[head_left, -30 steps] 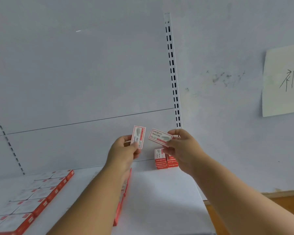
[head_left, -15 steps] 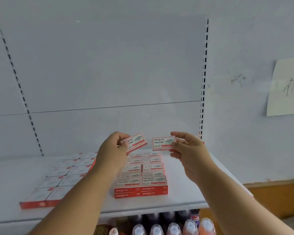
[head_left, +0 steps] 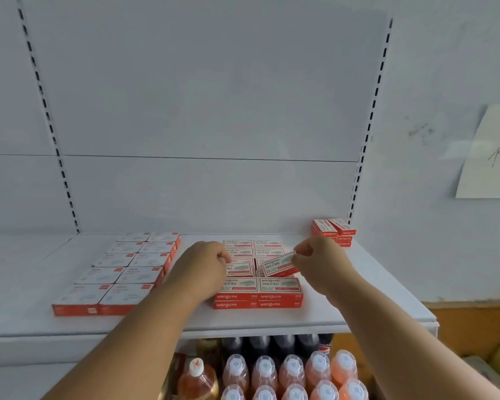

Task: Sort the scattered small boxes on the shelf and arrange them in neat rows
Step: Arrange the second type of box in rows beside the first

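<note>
- The white shelf (head_left: 344, 310) spans the view, with a slotted back panel (head_left: 202, 116) rising behind it.
- A sheet of paper (head_left: 485, 157) with a handwritten mark hangs on the wall to the right.
- Bottles (head_left: 292, 370) with clear caps and orange liquid stand in rows below the shelf, dark ones behind them.
- A left block of boxes (head_left: 122, 272) lies in two neat columns on the shelf.
- A middle block of boxes (head_left: 260, 293), two columns and stacked in layers, sits at the shelf's centre.
- A small stack of boxes (head_left: 334, 230) stands at the back right corner.
- The left hand (head_left: 202, 267) curls round a box (head_left: 238, 268), setting it low on the middle block's left column.
- The right hand (head_left: 319, 259) pinches a tilted box (head_left: 277, 265) by its right end, just above the right column.
</note>
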